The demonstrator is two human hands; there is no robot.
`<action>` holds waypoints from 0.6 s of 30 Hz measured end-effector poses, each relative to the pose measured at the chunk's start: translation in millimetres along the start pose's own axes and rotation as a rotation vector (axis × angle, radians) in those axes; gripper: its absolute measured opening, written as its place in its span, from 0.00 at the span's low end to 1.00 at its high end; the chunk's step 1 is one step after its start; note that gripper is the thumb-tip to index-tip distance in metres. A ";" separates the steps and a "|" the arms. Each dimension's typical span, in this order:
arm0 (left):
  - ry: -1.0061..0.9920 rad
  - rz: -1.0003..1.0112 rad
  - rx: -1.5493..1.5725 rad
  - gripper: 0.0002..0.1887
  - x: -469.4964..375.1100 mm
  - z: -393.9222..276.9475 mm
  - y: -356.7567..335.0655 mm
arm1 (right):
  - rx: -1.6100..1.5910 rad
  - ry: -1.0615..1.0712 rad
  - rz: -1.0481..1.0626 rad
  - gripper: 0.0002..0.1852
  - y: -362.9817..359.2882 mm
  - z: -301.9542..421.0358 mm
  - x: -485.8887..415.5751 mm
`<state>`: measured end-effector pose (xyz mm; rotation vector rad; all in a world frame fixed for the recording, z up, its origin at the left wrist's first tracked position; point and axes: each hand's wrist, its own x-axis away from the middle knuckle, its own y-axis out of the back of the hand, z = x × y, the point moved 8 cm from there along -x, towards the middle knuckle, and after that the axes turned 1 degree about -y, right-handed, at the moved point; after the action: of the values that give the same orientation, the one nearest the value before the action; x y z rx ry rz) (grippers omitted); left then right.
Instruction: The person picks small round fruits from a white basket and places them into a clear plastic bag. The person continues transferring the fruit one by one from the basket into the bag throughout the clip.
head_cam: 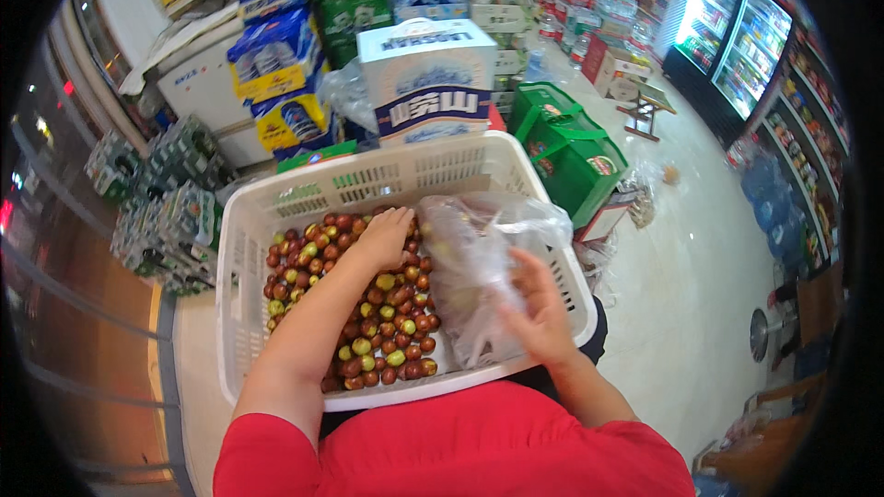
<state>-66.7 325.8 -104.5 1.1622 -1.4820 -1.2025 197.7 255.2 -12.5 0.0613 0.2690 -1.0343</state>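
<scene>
A white plastic basket (231, 269) stands right in front of me, with a loose heap of jujubes (387, 317), brown-red and yellow-green, over its left and middle part. My left hand (383, 238) reaches palm down onto the far side of the heap; its fingertips are hidden among the fruit, so a grip on any of them cannot be made out. Along the basket's right side lies a clear plastic bag (463, 269) with fruit dimly visible inside. My right hand (542, 310), slightly blurred, is at the bag's right side, thumb and fingers against the gathered plastic.
Behind the basket stand a white-and-blue carton (428, 76) and stacked drink packs (276, 55). A green bag (570, 145) is beyond its right corner. Shrink-wrapped bottles (169, 228) stand at left. Farther right are a small wooden stool (646, 110), glass-door coolers (732, 41) and shelves (794, 145).
</scene>
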 end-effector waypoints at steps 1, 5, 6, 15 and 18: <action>0.016 0.008 -0.043 0.44 -12.3 5.3 -14.8 | 0.110 0.024 0.128 0.39 -16.4 2.6 2.2; 0.083 -0.007 -0.111 0.39 -52.6 27.6 -56.6 | 0.270 0.068 0.701 0.41 -68.8 7.5 27.9; 0.075 -0.032 -0.115 0.38 -58.5 30.6 -61.8 | 0.286 0.011 0.707 0.41 -66.8 4.0 26.7; 0.198 -0.183 -0.113 0.22 -74.5 42.2 -73.3 | 0.293 0.143 0.740 0.39 -68.1 -0.4 27.9; 0.252 -0.085 -0.106 0.24 -84.6 46.7 -79.1 | 0.263 0.184 0.733 0.40 -67.8 -2.9 30.2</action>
<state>-86.5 409.2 -195.4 1.2639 -1.1779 -1.1310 153.7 195.6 -17.7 0.4610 0.2465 -0.3270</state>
